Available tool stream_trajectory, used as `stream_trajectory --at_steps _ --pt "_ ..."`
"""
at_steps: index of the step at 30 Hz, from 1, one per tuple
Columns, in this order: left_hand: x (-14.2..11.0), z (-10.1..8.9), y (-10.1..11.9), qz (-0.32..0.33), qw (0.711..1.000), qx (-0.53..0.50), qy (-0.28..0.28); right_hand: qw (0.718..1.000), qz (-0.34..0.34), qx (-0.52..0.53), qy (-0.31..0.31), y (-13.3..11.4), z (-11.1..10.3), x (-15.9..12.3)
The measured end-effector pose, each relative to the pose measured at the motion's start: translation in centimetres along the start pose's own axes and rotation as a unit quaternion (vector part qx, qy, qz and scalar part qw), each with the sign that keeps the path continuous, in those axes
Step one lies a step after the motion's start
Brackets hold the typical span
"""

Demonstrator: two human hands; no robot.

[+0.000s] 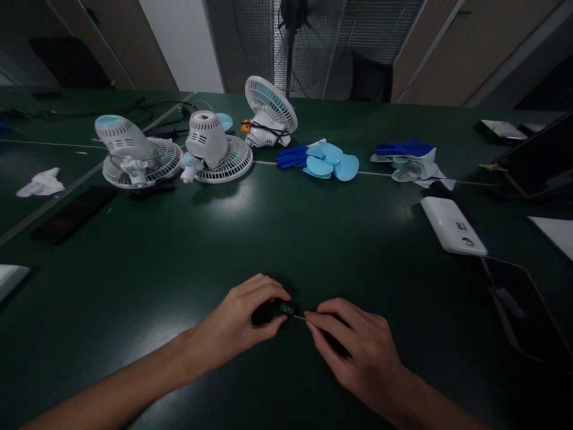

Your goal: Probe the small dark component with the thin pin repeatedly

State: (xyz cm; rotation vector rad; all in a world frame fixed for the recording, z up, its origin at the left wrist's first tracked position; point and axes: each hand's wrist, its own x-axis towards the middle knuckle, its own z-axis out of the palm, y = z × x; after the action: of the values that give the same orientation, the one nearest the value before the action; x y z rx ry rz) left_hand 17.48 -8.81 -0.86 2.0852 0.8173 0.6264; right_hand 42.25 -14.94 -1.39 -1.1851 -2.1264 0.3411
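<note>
Low in the middle of the head view, a small screwdriver (287, 309) with a green handle and a thin metal shaft lies between my two hands. The thumb and fingertips of my left hand (244, 310) curve closed around the green handle, part of which is hidden by shadow. From the right, my right hand (358, 343) pinches the far end of the shaft with thumb and forefinger. The shaft's tip is hidden in that pinch. Both hands are low over the dark green tabletop (215, 239).
Farther back stand white fans (219, 158), partly disassembled. Light blue fan blades (331, 161) lie beside blue-and-white gloves (405, 156). To the right are a white power-bank-like device (453, 227) and a dark phone-like slab (523, 304). A crumpled white cloth (41, 183) lies left.
</note>
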Motion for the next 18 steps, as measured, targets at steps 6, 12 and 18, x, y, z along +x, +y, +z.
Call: stream_trajectory --at_steps 6,12,18 --pt "0.01 -0.35 -0.01 0.003 1.000 -0.002 -0.021 1.000 0.001 -0.018 0.003 -0.14 0.14 -0.06" --pt "-0.04 -0.40 -0.30 0.009 1.000 -0.003 -0.030 1.000 0.003 -0.018 0.001 -0.11 0.18 -0.03" --pt "-0.02 -0.39 -0.07 0.009 0.999 -0.002 -0.035 1.000 0.000 -0.015 -0.003 -0.06 0.10 -0.02"
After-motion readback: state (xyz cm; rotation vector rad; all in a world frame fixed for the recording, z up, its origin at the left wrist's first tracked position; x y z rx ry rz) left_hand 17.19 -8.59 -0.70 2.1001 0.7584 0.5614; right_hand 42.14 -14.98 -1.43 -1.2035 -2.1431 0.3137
